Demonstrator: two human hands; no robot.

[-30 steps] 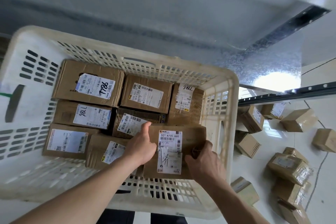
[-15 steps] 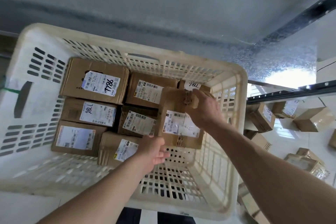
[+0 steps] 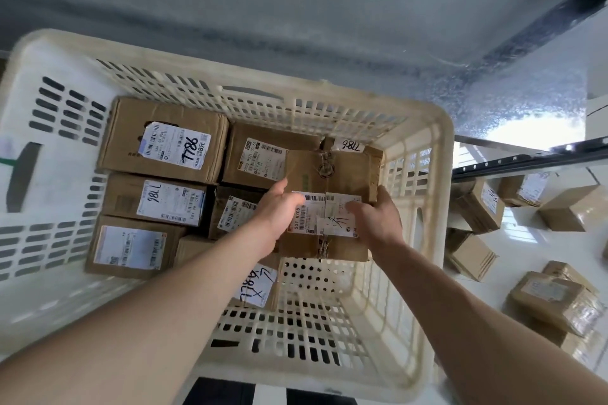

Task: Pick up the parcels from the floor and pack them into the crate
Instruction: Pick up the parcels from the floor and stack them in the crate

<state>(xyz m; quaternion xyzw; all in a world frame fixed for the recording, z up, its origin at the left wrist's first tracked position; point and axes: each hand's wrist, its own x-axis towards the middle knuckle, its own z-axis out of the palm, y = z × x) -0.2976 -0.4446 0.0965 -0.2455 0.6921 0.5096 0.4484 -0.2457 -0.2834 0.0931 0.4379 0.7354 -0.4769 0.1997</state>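
Observation:
A cream plastic crate (image 3: 442, 174) fills the view, with several labelled cardboard parcels packed in its left and middle, such as the one marked 7786 (image 3: 164, 138). Over the crate's right side hangs a brown parcel (image 3: 332, 171) with a white label reading 507 N705. My left hand (image 3: 274, 209) holds its left edge, thumb up along the side and fingers on the label. My right hand (image 3: 378, 220) grips its right edge, with the fingers on the label too. The parcel partly covers a box marked 7786 behind it.
The crate's perforated floor (image 3: 312, 276) shows bare beneath and in front of the held parcel. Several more parcels lie on the white floor to the right, among them one at the crate's side (image 3: 480, 204) and a taped one (image 3: 559, 302). A metal shelf edge (image 3: 526, 158) runs behind them.
The parcel was turned upright by my right hand half a second ago. It now lies flat again, label up, deeper in the crate's right side, with both hands on it.

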